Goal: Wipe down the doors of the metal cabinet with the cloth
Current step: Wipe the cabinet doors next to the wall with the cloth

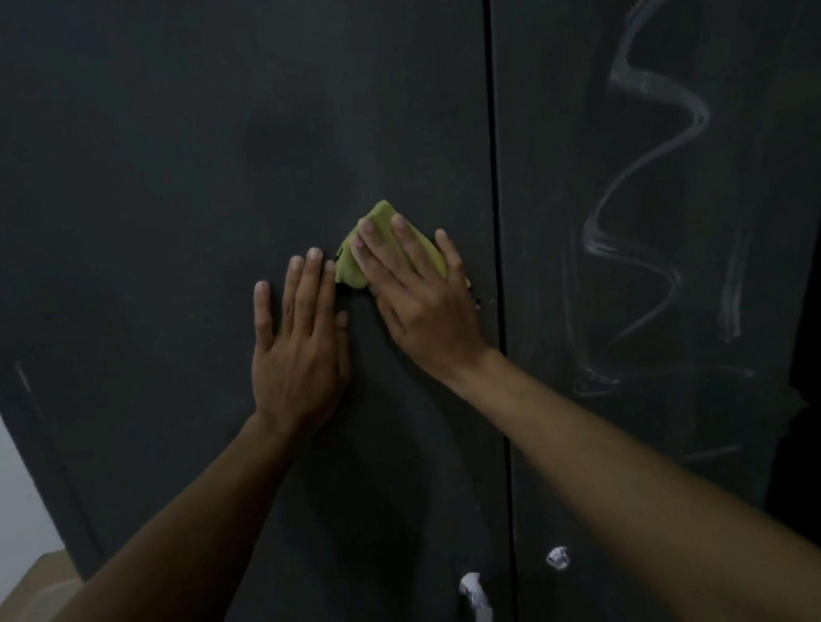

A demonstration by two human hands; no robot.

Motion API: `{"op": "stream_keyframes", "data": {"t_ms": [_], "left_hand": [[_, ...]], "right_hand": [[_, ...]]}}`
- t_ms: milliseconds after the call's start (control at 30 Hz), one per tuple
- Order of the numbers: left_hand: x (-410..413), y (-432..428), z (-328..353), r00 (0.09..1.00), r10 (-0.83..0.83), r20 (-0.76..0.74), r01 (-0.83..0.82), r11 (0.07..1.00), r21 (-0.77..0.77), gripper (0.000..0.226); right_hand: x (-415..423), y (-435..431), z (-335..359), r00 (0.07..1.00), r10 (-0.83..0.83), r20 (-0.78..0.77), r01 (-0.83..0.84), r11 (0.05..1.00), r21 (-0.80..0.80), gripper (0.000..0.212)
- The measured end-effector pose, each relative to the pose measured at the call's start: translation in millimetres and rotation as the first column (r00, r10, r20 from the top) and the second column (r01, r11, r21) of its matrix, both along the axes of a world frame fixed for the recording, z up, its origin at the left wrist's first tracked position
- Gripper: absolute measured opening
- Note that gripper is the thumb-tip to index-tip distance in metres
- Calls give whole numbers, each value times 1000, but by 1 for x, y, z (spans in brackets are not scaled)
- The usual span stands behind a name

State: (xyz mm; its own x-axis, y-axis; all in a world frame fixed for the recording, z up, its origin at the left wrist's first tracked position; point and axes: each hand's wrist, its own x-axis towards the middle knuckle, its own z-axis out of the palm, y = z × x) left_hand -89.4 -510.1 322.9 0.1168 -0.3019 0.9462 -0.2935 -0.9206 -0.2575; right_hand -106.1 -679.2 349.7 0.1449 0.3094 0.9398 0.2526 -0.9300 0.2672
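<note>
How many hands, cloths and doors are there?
Hands: 2, left hand and right hand
Cloths: 1, the cloth
Doors: 2, left door and right door
Total: 5

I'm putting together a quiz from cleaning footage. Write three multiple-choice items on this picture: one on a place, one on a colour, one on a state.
1. Where is the cloth pressed?
A. on the left door
B. on the floor
C. on a shelf

2. What colour is the cloth?
A. red
B. yellow-green
C. white

3. How does the left hand lie?
A. flat and open on the door
B. curled in a fist
C. gripping the cloth

Answers:
1 A: the right hand presses it to the left of the seam between the doors.
2 B: yellow-green shows around that hand.
3 A: its palm lies flat on the door beside the cloth.
</note>
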Motion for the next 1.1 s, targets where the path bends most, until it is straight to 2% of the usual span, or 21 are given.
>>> {"op": "stream_keyframes", "data": {"t_ms": [133, 233, 367, 467, 533, 700, 867, 967, 1100], "left_hand": [[-4, 3, 2, 999, -27, -29, 27, 1000, 4, 52], [-9, 5, 4, 999, -27, -33, 27, 1000, 12, 51], [-12, 7, 7, 999, -24, -39, 24, 999, 25, 50], [-13, 8, 10, 998, -20, -55, 21, 1000, 19, 51], [-13, 7, 12, 998, -13, -60, 14, 1000, 17, 51], [-13, 4, 17, 998, -15, -64, 14, 1000, -5, 51], [-12, -1, 18, 997, -2, -83, 1, 1000, -9, 52], [-12, -7, 21, 996, 9, -91, -10, 1000, -17, 53], [-13, -13, 28, 998, 7, -65, -8, 1000, -17, 52]], "right_hand": [[3, -12, 7, 999, -17, 49, 16, 999, 28, 46], [5, -23, 3, 998, -50, 49, 41, 983, 177, 46], [3, -40, -13, 999, -46, 5, 40, 917, 396, 47], [1, -31, -18, 1000, -13, 4, 10, 892, 452, 50], [0, -19, -12, 1000, 22, 12, -25, 910, 415, 49], [-2, 9, 16, 999, 44, 16, -46, 985, 168, 50], [4, 10, 59, 998, 3, 62, 3, 995, -104, 45], [7, -4, 71, 995, -41, 92, 52, 991, -127, 45], [9, -23, 71, 996, -52, 74, 50, 998, 32, 46]]}}
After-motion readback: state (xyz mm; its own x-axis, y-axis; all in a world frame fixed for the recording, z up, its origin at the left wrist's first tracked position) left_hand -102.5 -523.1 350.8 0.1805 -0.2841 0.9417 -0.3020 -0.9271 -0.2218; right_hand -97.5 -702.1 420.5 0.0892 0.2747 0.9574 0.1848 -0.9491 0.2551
